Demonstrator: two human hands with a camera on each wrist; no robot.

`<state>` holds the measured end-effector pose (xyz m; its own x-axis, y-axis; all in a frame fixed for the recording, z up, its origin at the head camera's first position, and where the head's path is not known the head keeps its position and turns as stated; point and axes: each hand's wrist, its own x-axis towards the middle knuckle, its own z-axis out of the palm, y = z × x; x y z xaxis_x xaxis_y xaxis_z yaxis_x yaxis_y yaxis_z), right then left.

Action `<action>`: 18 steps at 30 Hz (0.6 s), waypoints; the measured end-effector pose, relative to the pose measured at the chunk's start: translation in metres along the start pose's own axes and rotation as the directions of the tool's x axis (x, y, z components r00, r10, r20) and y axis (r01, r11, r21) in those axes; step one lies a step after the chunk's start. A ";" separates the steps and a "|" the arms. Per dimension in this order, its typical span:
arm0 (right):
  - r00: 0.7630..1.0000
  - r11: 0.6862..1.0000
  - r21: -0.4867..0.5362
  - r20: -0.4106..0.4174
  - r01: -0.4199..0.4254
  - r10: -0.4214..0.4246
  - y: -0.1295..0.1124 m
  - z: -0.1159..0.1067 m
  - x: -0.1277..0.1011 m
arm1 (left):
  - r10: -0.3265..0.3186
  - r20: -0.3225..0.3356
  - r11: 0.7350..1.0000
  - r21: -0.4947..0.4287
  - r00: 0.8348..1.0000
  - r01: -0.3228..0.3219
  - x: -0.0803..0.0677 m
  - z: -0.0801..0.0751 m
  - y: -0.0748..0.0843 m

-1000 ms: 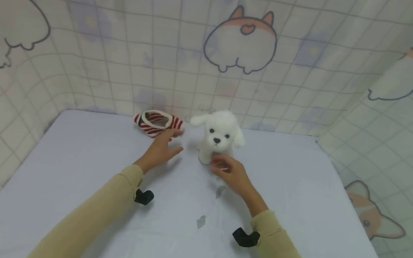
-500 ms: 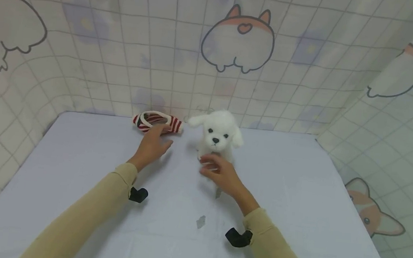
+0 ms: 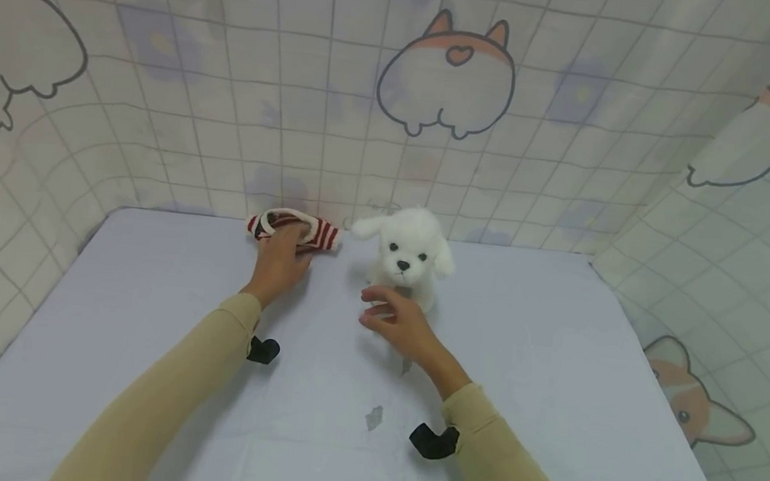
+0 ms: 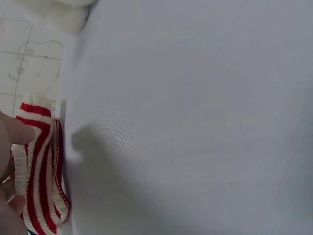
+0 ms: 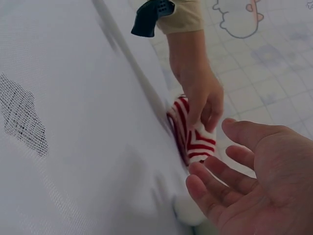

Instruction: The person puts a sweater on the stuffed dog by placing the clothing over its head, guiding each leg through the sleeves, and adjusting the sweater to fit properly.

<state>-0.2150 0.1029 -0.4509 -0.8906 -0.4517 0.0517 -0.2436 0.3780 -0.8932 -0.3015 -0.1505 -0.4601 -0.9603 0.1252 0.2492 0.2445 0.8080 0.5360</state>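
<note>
Grips the striped knit piece [image 3: 323, 235], red and white, with the left hand [image 3: 277, 265], closed on its rim with thumb against the striped outside and other fingers at the white-edged opening. Holds nothing in the right hand [image 3: 400, 324], nearer and to the right of that grip, with fingers loosely curved. Has a white plush dog [image 3: 413, 247] upright to the right of the grip, just behind the right hand; cannot tell if touching. Has the grip near the far edge of the white table [image 3: 522, 321].
</note>
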 end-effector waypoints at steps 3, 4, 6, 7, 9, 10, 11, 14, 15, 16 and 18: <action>1.000 1.000 -0.006 0.011 0.007 -0.007 -0.004 0.001 0.001 | -0.048 0.036 0.998 0.033 0.998 0.047 0.006 0.001 -0.002; 1.000 1.000 -0.009 0.013 0.006 -0.006 -0.004 0.001 0.002 | -0.057 0.049 0.997 0.048 0.997 0.055 0.007 0.002 -0.003; 1.000 1.000 -0.008 0.018 -0.014 0.014 -0.005 0.002 0.002 | -0.076 0.071 0.995 0.071 0.995 0.071 0.009 0.003 -0.004; 1.000 1.000 -0.010 0.020 -0.021 0.022 -0.005 0.004 0.002 | -0.080 0.078 0.994 0.086 0.994 0.073 0.009 0.003 -0.005; 0.999 0.999 -0.011 0.022 -0.033 0.033 -0.002 0.007 0.004 | -0.088 0.085 0.991 0.109 0.993 0.079 0.008 0.004 -0.007; 0.999 0.999 -0.013 0.023 -0.037 0.038 -0.002 0.007 0.005 | -0.090 0.086 0.990 0.116 0.992 0.079 0.007 0.004 -0.007; 0.999 0.999 -0.014 0.022 -0.043 0.043 -0.002 0.008 0.005 | -0.090 0.087 0.989 0.122 0.992 0.079 0.007 0.003 -0.007; 0.999 0.999 -0.019 0.019 -0.050 0.051 -0.003 0.010 0.006 | -0.083 0.084 0.991 0.116 0.993 0.073 0.004 0.002 -0.007; 0.998 0.998 -0.019 0.017 -0.056 0.056 -0.003 0.011 0.006 | -0.076 0.081 0.992 0.110 0.994 0.067 0.003 0.002 -0.007; 0.998 0.998 -0.019 0.016 -0.055 0.055 -0.004 0.011 0.007 | -0.068 0.078 0.993 0.105 0.995 0.060 0.002 0.001 -0.007; 0.998 0.998 -0.018 0.011 -0.054 0.055 -0.005 0.012 0.007 | -0.050 0.070 0.994 0.098 0.996 0.043 0.000 0.001 -0.007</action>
<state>-0.2155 0.0875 -0.4511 -0.8982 -0.4395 -0.0021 -0.2019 0.4169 -0.8863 -0.3030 -0.1559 -0.4647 -0.9783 0.1251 0.1651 0.1890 0.8650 0.4648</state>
